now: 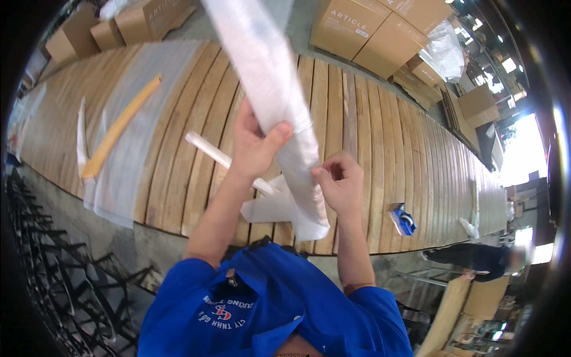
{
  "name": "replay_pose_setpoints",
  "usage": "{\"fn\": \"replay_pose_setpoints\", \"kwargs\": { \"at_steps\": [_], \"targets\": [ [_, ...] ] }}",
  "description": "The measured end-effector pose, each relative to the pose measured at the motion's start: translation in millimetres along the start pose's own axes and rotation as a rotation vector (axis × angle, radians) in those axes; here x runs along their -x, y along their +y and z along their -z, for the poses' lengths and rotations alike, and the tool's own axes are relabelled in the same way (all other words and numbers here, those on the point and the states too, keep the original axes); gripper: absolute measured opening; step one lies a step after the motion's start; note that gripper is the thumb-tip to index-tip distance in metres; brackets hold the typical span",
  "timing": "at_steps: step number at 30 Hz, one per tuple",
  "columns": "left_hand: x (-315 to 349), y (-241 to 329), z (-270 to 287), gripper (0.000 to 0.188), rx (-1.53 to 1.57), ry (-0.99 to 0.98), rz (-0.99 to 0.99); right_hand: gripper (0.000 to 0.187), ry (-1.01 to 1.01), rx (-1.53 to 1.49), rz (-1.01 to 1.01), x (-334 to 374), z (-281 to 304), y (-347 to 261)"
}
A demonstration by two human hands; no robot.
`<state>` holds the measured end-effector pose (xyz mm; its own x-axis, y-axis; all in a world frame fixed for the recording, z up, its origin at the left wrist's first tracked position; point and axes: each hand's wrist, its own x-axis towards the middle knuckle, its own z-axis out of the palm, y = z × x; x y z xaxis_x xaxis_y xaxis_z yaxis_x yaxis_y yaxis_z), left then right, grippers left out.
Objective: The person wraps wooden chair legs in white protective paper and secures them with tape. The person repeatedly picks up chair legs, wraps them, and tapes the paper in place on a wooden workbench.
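A long piece wrapped in white foam sheet (270, 77) slants up from near my body past the top edge of the head view. What lies inside the wrap is hidden. My left hand (251, 146) grips it around the middle, thumb on top. Lower down, my right hand (342, 181) pinches the wrap's right edge between thumb and fingertips. Beneath it, a loose white foam flap (267, 209) hangs by the table's near edge. A thin white-wrapped strip (208, 149) lies on the slats left of my forearm, its lower end behind my wrist.
On the slatted wooden table (380, 143), a bare curved wooden part (122, 126) rests over foam sheeting (143, 107) at left. A blue tape dispenser (404, 221) sits at right. Cardboard boxes (351, 27) stand beyond; black metal frames (71, 279) fill the lower left. Another person (476, 259) is at right.
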<state>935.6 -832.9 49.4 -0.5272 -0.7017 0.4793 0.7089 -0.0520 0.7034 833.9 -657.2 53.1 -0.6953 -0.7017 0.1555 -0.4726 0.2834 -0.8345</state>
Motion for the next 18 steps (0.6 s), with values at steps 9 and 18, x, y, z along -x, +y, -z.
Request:
{"fn": "replay_pose_setpoints", "kwargs": {
  "at_steps": [9,18],
  "targets": [
    [2,-127,122,0.070,-0.140,-0.332,0.655,0.079,-0.330,0.273,-0.399,36,-22,80],
    [190,-295,132,0.035,-0.893,-0.563,0.682,0.032,-0.045,0.069,-0.340,72,-47,205]
  ]
}}
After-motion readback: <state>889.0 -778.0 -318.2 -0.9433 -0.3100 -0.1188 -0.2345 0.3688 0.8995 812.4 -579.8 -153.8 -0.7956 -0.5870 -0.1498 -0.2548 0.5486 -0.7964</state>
